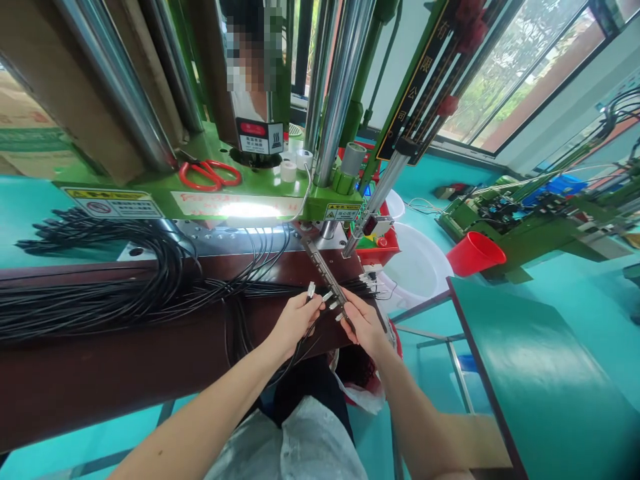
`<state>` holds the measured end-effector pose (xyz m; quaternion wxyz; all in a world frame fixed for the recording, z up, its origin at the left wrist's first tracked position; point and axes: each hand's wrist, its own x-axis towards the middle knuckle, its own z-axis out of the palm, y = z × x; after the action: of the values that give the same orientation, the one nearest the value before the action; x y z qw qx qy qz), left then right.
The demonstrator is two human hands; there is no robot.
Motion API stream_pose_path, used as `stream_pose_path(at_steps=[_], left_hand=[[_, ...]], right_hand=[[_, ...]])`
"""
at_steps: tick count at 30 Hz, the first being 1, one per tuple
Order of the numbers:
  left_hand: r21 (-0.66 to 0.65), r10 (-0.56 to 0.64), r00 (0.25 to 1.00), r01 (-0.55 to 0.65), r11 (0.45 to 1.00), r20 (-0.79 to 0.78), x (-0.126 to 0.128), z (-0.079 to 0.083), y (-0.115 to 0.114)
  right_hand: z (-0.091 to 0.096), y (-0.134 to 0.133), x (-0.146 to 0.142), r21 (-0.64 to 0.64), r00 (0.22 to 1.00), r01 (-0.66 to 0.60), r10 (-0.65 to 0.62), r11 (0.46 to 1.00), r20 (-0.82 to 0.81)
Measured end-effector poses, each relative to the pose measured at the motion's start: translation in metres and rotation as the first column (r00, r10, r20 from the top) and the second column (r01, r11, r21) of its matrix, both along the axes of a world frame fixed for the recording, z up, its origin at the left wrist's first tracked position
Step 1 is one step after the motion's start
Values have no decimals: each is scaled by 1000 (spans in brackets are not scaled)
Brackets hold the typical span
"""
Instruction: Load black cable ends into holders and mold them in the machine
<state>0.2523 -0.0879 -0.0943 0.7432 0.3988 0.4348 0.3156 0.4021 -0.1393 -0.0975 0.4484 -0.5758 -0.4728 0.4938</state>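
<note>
In the head view my left hand (296,321) is closed, pinching a black cable whose silvery connector (311,291) sticks up above the fingers. My right hand (366,323) grips the near end of a long narrow metal mould bar (324,269). The bar slants away from me, its far end reaching the machine's lower plate. Several small metal connectors (334,305) sit at the bar's near end, between my two hands. Black cables hang below my left hand, and my fingers partly hide how they run.
A green press (210,200) stands over the brown table (125,373), with red-handled scissors (210,175) on its ledge. A thick bundle of black cables (100,303) lies at left. A red bucket (475,255), a white tub (417,260) and a green-topped table (545,373) are at right.
</note>
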Motion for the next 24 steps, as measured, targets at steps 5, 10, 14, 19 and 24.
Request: stream_pose_path(at_steps=[5, 10, 14, 19, 24], left_hand=[[-33, -9, 1000, 10, 999, 19, -3, -2, 0], [-18, 25, 999, -26, 999, -19, -3, -3, -5], [155, 29, 998, -21, 988, -50, -9, -2, -12], [393, -10, 981, 87, 915, -195, -31, -6, -23], [543, 238, 943, -77, 836, -233, -49, 8, -38]], right_hand=[[-2, -2, -1, 27, 994, -22, 19, 999, 110], [-3, -6, -4, 158, 910, -104, 30, 982, 414], [-4, -8, -4, 128, 942, -81, 34, 988, 335], [-5, -8, -4, 82, 988, 12, -25, 997, 154], [-6, -7, -4, 56, 992, 26, -32, 998, 122]])
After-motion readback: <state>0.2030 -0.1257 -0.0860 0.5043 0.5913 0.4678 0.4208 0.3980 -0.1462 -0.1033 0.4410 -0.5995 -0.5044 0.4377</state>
